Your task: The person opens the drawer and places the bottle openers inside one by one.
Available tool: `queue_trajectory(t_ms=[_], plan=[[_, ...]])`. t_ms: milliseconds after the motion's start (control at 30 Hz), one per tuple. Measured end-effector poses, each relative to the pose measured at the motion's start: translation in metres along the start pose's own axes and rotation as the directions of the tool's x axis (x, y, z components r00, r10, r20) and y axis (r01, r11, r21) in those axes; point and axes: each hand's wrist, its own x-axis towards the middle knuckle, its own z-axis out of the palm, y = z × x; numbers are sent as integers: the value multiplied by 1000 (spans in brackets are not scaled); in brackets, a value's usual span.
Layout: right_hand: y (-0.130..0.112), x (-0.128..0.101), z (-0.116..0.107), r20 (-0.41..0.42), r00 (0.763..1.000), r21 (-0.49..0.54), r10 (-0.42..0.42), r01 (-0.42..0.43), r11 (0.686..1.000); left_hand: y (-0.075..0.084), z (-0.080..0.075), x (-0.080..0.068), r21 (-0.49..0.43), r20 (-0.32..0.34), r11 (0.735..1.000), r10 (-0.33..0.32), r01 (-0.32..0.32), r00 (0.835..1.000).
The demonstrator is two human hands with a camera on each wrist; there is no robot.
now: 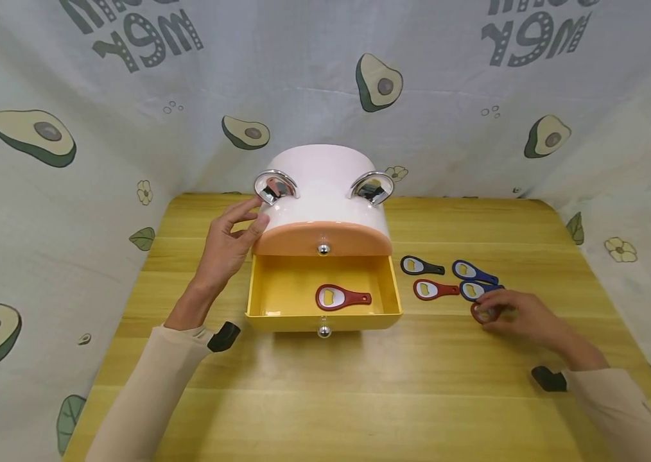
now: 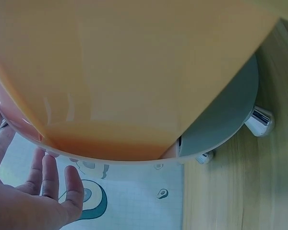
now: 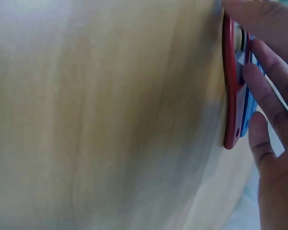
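Right hand (image 1: 524, 317) is down on the yellow wooden table (image 1: 418, 398), fingers curled and pinching a red plastic bottle opener (image 1: 484, 313) at the near edge of a small cluster, just beside two blue openers (image 1: 476, 280), a second red opener (image 1: 435, 290) and a black opener (image 1: 421, 265). Left hand (image 1: 232, 240) lies with fingers straight and relaxed against the left side of the white rounded drawer box (image 1: 325, 186), holding nothing. Below its closed orange drawer (image 1: 323, 239), the yellow lower drawer (image 1: 268, 295) stands pulled open, with another red bottle opener (image 1: 341, 298) lying flat inside.
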Motion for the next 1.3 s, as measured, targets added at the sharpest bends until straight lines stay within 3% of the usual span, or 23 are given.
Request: queue_trajectory(t_ms=[200, 467, 633, 833, 1033, 1300], plan=[[5, -2, 1, -30, 999, -105, -17, 13, 994, 0, 1, 0, 0, -7, 1000, 2, -2, 1000], [0, -4, 8, -16, 1000, -8, -26, 25, 1000, 1, 0, 1, 2, -10, 1000, 1, -1, 1000], [-2, -5, 13, -24, 1000, -11, 7, -8, 1000, 3, 1, 1, 5, -5, 1000, -3, 3, 1000], [-8, -3, 15, -35, 999, -70, -17, 14, 997, 2, 1, 0, 3, -4, 1000, -7, 7, 1000], [-23, 7, 13, -83, 995, -98, -52, 44, 994, 2, 0, 0, 8, -4, 1000, -9, 9, 1000], [-61, 27, -3, -120, 988, -63, -101, 94, 994, 1, 1, 0, 2, -1, 1000, -6, 6, 1000]])
